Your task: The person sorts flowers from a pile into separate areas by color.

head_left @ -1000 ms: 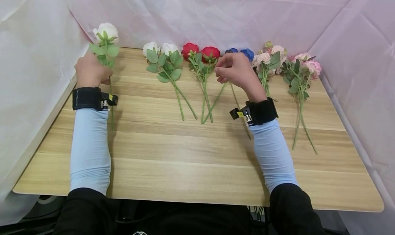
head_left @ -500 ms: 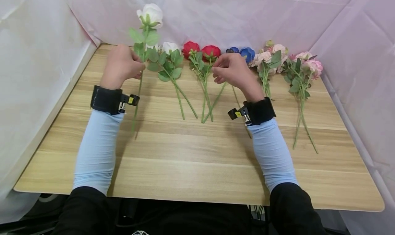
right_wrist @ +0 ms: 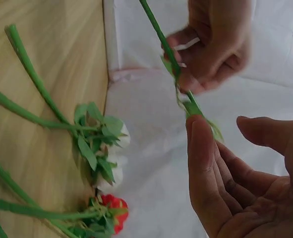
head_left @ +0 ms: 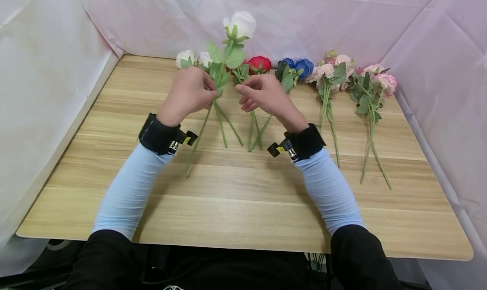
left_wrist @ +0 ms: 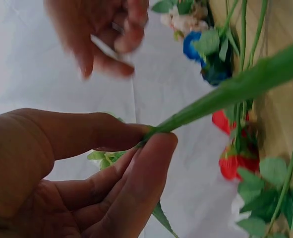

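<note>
My left hand (head_left: 207, 93) pinches the green stem (head_left: 198, 133) of a white rose (head_left: 239, 23) and holds it upright above the wooden table (head_left: 243, 205). In the left wrist view the thumb and fingers (left_wrist: 151, 144) close on the stem (left_wrist: 235, 89). My right hand (head_left: 247, 97) hovers just right of that stem, fingers loosely curled and holding nothing. In the right wrist view its fingertips (right_wrist: 196, 129) sit right under a leaf of the stem (right_wrist: 158, 34); whether they touch is unclear.
Along the table's far edge lie two white roses (head_left: 185, 57), red roses (head_left: 259, 64), blue roses (head_left: 300, 66) and two pink bunches (head_left: 331, 72) (head_left: 376, 80), stems pointing toward me. Pale cloth walls enclose the table on three sides.
My left hand carried the white rose from the far left corner to the middle, raising it. My right hand shifted left, off the blue roses, toward the stem.
</note>
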